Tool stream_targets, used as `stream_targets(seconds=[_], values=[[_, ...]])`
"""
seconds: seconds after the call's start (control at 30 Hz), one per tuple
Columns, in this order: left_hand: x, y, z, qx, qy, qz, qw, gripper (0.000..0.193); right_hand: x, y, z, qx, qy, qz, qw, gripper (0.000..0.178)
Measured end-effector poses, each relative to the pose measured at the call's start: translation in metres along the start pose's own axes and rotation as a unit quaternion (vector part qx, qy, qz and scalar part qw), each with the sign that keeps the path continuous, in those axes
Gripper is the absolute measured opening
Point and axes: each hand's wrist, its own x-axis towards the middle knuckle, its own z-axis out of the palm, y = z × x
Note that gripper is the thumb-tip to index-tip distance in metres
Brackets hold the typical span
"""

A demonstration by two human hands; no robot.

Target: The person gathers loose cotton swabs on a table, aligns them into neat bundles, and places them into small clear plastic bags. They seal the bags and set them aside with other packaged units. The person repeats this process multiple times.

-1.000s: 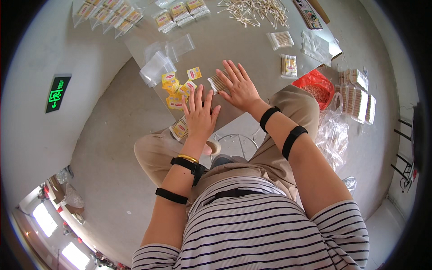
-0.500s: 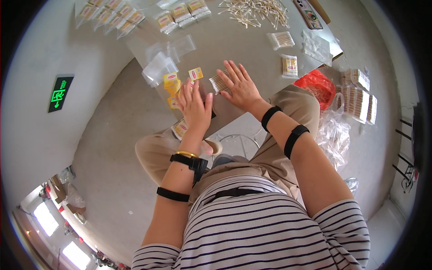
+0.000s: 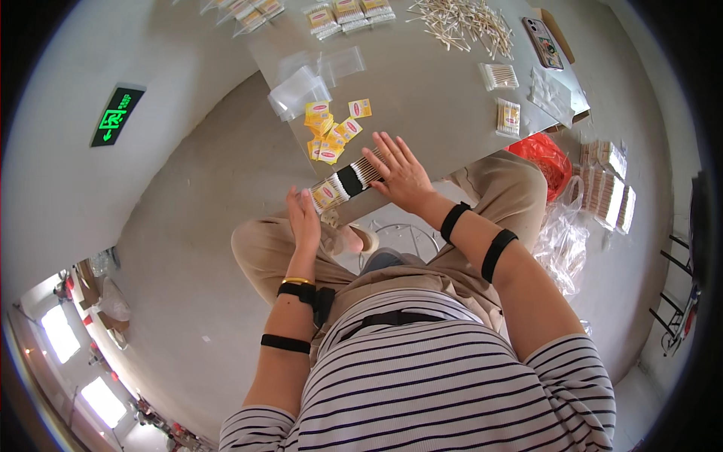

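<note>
A row of cotton swabs (image 3: 365,172) lies at the table's near edge, partly hidden beneath my right hand (image 3: 405,175). That hand rests flat, fingers stretched out. Left of these swabs is a black strip (image 3: 349,181), and beyond it a bundle of swabs with a yellow-and-white card (image 3: 327,194) on top. My left hand (image 3: 304,220) stands at the outer end of this bundle, its fingers extended and appearing to touch the end. Just above, several small yellow cards (image 3: 329,139) lie scattered and overlapping on the table.
Clear plastic bags (image 3: 300,92) lie behind the cards. Packed swab bags (image 3: 348,13) and a loose swab pile (image 3: 465,24) are at the far side. On the right are a phone (image 3: 543,44), two swab packs (image 3: 507,118), a red bag (image 3: 544,160) and stacked swab bundles (image 3: 602,188).
My left hand has moved toward me from beside the yellow cards to the end of the bundle, uncovering the cards and black strip. My right hand stays over the swabs. The view has shifted.
</note>
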Motion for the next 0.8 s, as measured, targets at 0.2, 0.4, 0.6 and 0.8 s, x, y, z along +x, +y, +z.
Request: stream_targets(seconds=[0.2, 0.4, 0.6, 0.8], values=[[0.015, 0.01, 0.032, -0.113, 0.033, -0.111, 0.987, 0.06, 0.001, -0.028, 0.003, 0.031, 0.008, 0.018, 0.999, 0.076], [0.016, 0.006, 0.045, -0.32, 0.021, -0.197, 0.926, 0.058, 0.002, -0.034, 0.008, 0.013, 0.016, 0.028, 0.999, 0.076], [0.013, 0.004, 0.051, -0.394, 0.017, -0.218, 0.893, 0.059, 0.004, -0.043, 0.01, 0.029, 0.02, 0.041, 0.999, 0.073], [0.013, 0.003, 0.052, -0.399, 0.005, -0.237, 0.886, 0.062, 0.005, -0.045, 0.009, -0.011, 0.008, 0.041, 0.999, 0.074]])
